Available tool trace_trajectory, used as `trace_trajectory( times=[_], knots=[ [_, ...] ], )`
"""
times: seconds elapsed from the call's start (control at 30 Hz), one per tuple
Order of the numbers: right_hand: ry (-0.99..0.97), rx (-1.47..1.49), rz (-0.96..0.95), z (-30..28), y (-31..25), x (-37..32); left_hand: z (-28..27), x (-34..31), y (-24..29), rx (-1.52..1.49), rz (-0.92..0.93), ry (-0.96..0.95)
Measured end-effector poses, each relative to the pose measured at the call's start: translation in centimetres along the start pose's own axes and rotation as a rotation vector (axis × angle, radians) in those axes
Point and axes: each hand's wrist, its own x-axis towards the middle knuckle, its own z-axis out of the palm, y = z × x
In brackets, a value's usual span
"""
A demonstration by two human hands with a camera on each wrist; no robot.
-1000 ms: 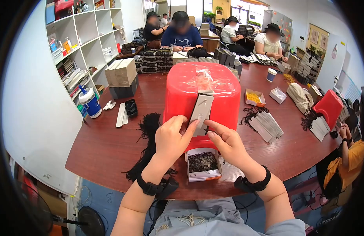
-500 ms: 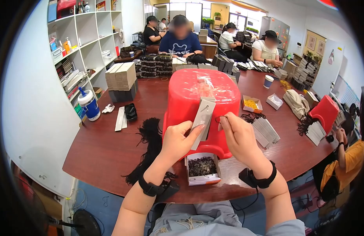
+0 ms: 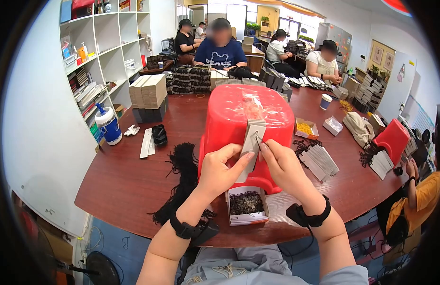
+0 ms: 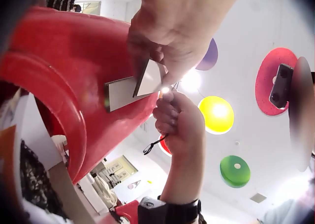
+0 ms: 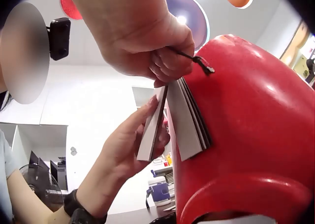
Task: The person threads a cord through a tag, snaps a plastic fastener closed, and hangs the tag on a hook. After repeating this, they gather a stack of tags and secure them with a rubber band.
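A stack of grey card tags (image 5: 184,128) lies against the side of an upturned red plastic stool (image 3: 224,111). My left hand (image 3: 223,171) grips the front card tag (image 3: 250,148) between thumb and fingers, its lower end tilted away from the stack in the right wrist view. Close to the hole near this tag's top, my right hand (image 3: 285,167) pinches a thin black cord (image 3: 259,138). The cord's looped end (image 4: 150,147) hangs out below the right fist in the left wrist view. The right fingers hide the cord's tip.
Below the stool stands a small box (image 3: 248,218) of black pieces. A bundle of black cords (image 3: 179,175) lies left, fanned tags (image 3: 319,161) right. Stacked card blocks (image 3: 147,92) and a blue jug (image 3: 108,126) stand further left. Several people sit around the table.
My right hand first left the tag and moved right with the cord, then came back left to the tag's top. The left hand drew the tag downward and still holds it.
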Motion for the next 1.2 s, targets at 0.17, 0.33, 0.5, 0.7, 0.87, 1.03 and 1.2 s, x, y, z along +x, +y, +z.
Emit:
trace_trajectory(
  times=[0.17,0.33,0.5,0.7,0.87,1.03,1.2],
  knots=[
    [0.047,0.659,0.142,-0.1,0.1,-0.9,0.3,1.3,0.8,-0.189,-0.093,-0.018],
    [-0.026,0.831,0.239,-0.8,0.9,-0.7,-0.1,1.5,0.9,-0.229,-0.082,-0.046],
    [-0.052,0.852,0.266,-0.4,1.9,-0.1,-1.2,1.6,2.2,-0.252,-0.109,-0.122],
    [-0.064,0.785,0.195,-0.6,1.3,0.0,-2.2,1.9,1.8,-0.152,0.013,-0.213],
    [-0.076,0.691,0.121,-0.8,0.8,0.1,-2.4,1.8,2.3,-0.318,-0.147,-0.288],
    [-0.118,0.763,0.192,-1.4,0.7,0.3,-2.6,1.5,3.9,-0.334,-0.143,-0.351],
    [-0.104,0.789,0.068,-1.1,1.0,0.7,-2.7,-0.3,2.8,-0.046,-0.076,-0.354]
  ],
)
